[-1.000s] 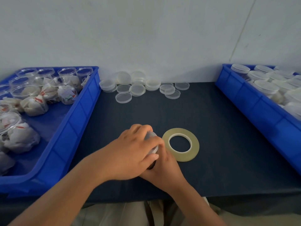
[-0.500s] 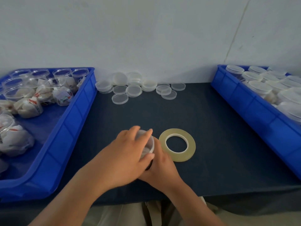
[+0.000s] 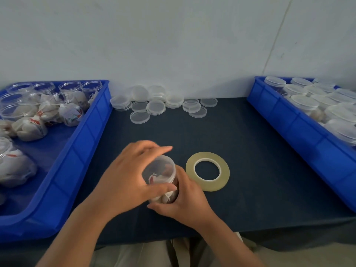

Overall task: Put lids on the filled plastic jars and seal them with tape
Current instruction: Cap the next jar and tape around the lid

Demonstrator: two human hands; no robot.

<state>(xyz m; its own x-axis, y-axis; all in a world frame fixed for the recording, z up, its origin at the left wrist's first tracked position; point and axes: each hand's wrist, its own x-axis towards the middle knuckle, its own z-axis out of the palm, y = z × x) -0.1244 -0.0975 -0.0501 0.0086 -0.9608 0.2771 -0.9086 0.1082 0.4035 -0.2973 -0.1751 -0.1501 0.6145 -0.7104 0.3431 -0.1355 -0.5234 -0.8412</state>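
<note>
Filled plastic jar (image 3: 160, 174): head view, near front of table (image 3: 250, 151), just left of tape roll (image 3: 207, 171), tilted, lid (image 3: 159, 166) apparently on. Left hand (image 3: 127, 178) wrapped round lid end; right hand (image 3: 185, 197) gripping lower body. Step, as judged: seating lid. Next move calls for freeing one hand, picking up roll, finding tape end, winding along lid seam.
</note>
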